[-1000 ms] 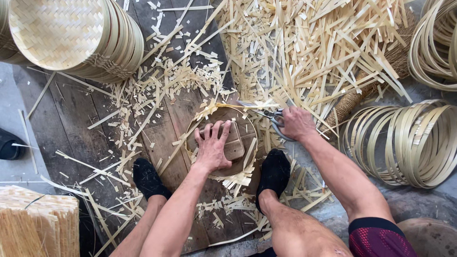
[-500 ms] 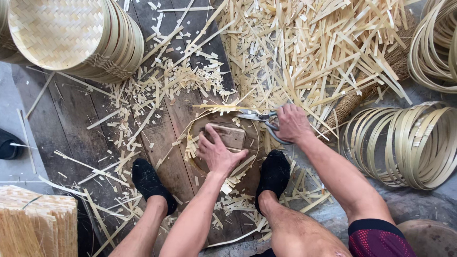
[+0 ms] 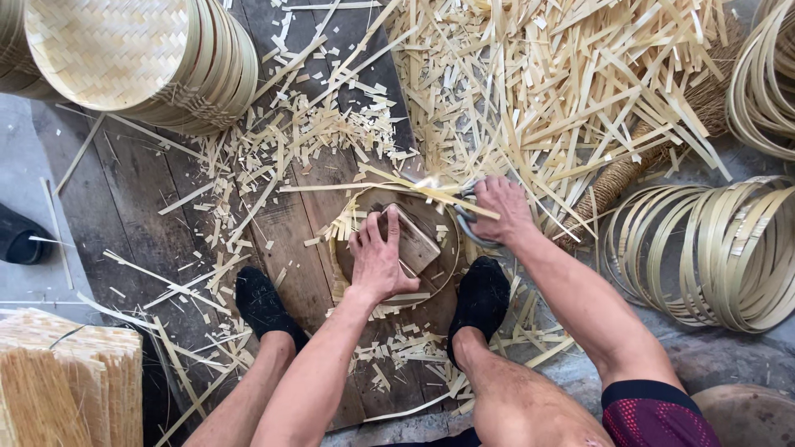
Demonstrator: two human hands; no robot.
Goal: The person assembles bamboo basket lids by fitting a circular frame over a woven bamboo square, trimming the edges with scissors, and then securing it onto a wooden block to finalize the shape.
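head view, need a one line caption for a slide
Left hand presses a wooden block on a round bamboo frame; right hand works scissors.

**Planks, shavings and stacks around me**

I sit over dark, weathered wooden planks (image 3: 141, 207), with a strip of grey concrete floor (image 3: 33, 165) off to the left of my hands. Pale bamboo offcuts (image 3: 563, 91) lie heaped just beyond my fingers, thinning to scattered chips nearer me. Up and left stands a stack of woven round trays (image 3: 124, 58); to the right, bundles of bamboo hoops (image 3: 712, 248). Flat woven mats (image 3: 66, 381) are piled low on the left. The light is soft and even.
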